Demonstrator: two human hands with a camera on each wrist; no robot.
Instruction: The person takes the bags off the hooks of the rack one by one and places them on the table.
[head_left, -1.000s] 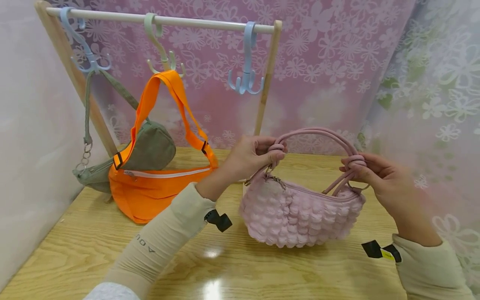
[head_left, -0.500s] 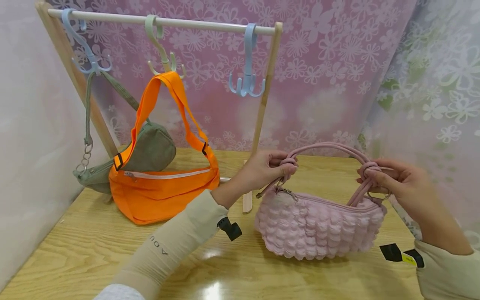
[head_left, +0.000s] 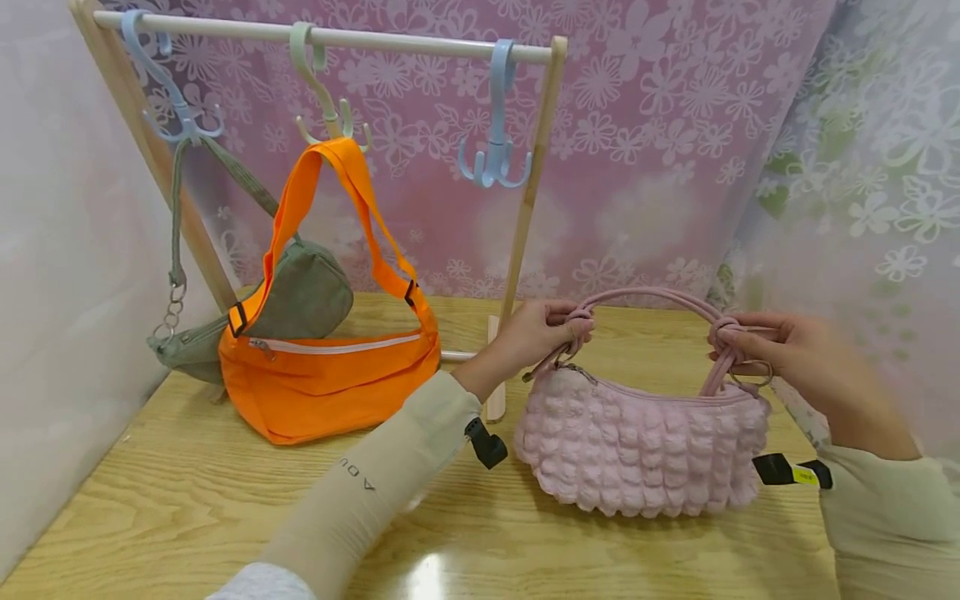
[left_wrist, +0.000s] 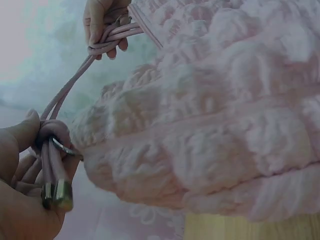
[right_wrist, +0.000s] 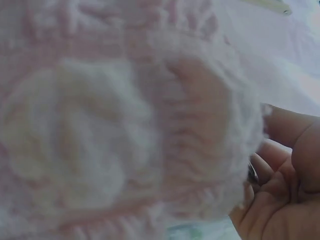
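A pink quilted handbag [head_left: 645, 450] hangs upright at the right of the head view, close over the table, its puffy front facing me. My left hand [head_left: 531, 337] pinches the knot at the left end of its double-cord handle [head_left: 652, 293]. At the handle's other end, my right hand [head_left: 806, 358] grips the second knot, beside a metal ring. Gold cord tips [left_wrist: 57, 195] stick out below the left fingers in the left wrist view. The bag's puffy fabric [right_wrist: 100, 135] fills most of the right wrist view and hides part of the right fingers.
A rack with a white rail [head_left: 420, 42] and wooden legs stands at the back left. An orange bag [head_left: 322, 392] hangs from a green hook [head_left: 322, 92], a grey-green bag [head_left: 315, 287] from a blue one. Another blue hook [head_left: 495, 125] bears nothing.
Both hands have carried the pink bag to the right and a little lower. In the last half second it has turned its front more squarely towards me.
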